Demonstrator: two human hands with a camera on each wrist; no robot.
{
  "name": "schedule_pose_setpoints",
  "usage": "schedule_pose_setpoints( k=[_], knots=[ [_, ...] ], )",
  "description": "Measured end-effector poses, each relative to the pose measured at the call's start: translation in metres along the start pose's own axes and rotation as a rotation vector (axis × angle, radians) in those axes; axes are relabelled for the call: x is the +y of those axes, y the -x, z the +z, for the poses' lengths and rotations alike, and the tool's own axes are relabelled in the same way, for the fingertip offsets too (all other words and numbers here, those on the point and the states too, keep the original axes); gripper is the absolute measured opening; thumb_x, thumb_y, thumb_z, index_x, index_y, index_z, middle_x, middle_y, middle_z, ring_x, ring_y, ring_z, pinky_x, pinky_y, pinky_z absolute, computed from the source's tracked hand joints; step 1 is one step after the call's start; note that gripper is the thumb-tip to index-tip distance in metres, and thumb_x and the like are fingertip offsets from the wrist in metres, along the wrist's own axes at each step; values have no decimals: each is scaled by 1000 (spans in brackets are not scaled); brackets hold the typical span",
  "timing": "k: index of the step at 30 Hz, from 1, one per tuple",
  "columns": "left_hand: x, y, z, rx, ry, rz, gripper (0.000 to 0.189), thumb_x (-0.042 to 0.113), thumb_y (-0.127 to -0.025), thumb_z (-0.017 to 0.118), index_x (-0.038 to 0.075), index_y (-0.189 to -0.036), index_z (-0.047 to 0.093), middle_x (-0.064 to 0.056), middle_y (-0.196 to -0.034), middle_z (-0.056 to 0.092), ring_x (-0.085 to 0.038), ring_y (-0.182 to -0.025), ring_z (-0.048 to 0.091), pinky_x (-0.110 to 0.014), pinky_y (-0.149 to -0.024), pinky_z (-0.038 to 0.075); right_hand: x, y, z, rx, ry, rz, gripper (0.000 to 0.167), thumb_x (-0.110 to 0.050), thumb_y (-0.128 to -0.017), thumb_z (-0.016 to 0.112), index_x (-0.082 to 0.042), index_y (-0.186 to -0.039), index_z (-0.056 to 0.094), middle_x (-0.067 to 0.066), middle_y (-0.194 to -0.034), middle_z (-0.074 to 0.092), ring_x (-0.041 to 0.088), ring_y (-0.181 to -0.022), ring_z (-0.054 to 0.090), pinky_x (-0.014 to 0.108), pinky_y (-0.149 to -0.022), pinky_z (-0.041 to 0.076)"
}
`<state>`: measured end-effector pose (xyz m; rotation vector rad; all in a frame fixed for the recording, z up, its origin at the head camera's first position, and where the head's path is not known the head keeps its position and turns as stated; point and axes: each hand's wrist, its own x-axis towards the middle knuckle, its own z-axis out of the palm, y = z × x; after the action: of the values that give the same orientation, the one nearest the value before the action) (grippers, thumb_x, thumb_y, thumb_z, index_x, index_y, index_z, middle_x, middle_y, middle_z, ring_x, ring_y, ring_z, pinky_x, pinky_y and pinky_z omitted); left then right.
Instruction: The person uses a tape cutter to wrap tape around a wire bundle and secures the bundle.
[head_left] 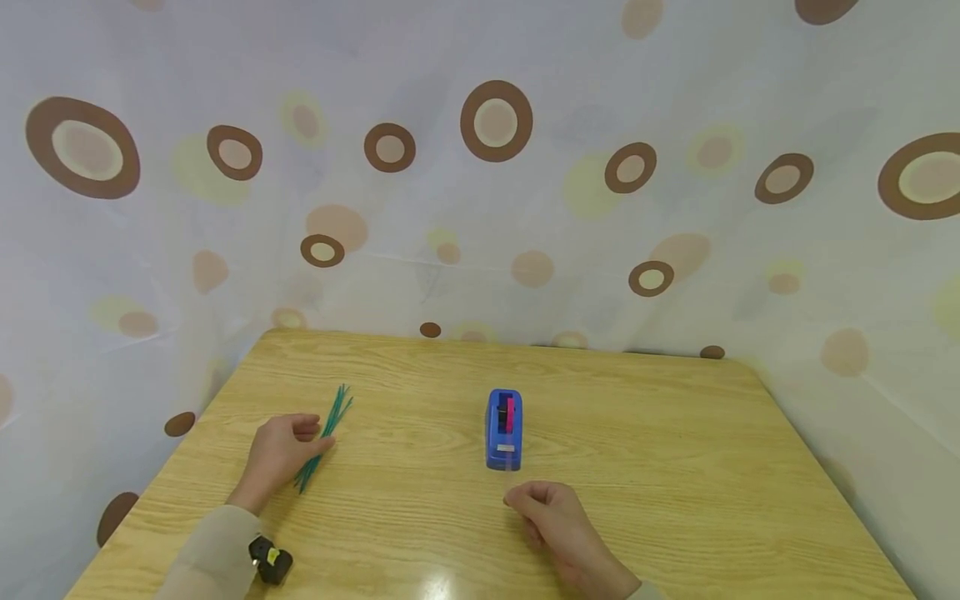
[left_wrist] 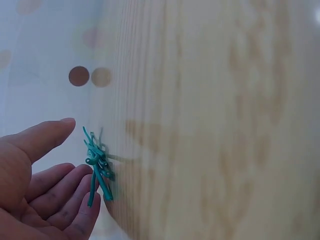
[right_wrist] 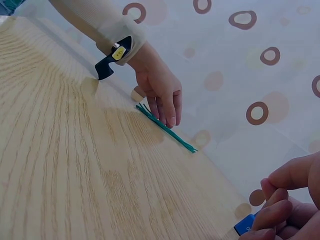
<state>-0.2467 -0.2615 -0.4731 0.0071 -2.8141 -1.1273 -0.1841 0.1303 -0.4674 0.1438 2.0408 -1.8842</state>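
The thumb and index finger of the right hand [head_left: 555, 529] are drawn together and seem to pinch the end of a faint, see-through tape strip [head_left: 507, 478], though the tape right at the fingertips is too thin to make out clearly. The fingers of the left hand [head_left: 279, 454] are released: they bend loosely around a bundle of thin green strands [head_left: 333, 419], thumb on the near side and the other fingers farther away, and the left wrist view shows a gap between the thumb and the strands. The bundle lies on the left part of the desk [head_left: 637, 433], slanting from near left to far right, its ends slightly fanned. From the right hand the strip runs away to the near end of a blue tape dispenser [head_left: 492, 443], which stands upright around the middle of the desk, just beyond the fingertips and well to the right of the green strands. In its slot sits a bright pink roll [head_left: 511, 414], with a dark part to its left. Farther out, a pale sleeve [head_left: 213, 554] covers the left forearm, and a black device [head_left: 272, 560] with a yellow mark is worn at that wrist. The desk has a light wood grain, and around its far, left and right edges hangs a whitish cloth [head_left: 450, 192] patterned with brown rings, peach spots and yellowish spots.
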Motion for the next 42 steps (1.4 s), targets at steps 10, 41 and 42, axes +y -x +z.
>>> schedule_pose_setpoints(
  k=[10,41,42],
  knots=[
    [-5,-2,6,35,-13,-42,37,17,-82,81,-7,-108,70,-16,-97,72,-31,-89,69,-46,-80,53,1,-1,-1,2,1,6,27,-19,-95,66,6,-104,69,-3,-64,46,12,-58,40,24,-53,34],
    [2,-15,5,-1,-112,-71,19,2,-77,73,-6,-94,71,-7,-81,70,-27,-77,66,-48,-73,52,2,-2,-2,7,1,7,24,-19,-94,67,4,-99,70,-4,-61,44,12,-56,40,25,-52,33],
    [3,-16,5,-3,-109,-72,19,2,-77,73,-6,-94,71,-7,-81,70,-27,-77,66,-48,-73,52,2,-2,-2,7,1,6,24,-19,-94,67,4,-99,69,-4,-61,45,12,-56,40,24,-52,33]
  ],
)
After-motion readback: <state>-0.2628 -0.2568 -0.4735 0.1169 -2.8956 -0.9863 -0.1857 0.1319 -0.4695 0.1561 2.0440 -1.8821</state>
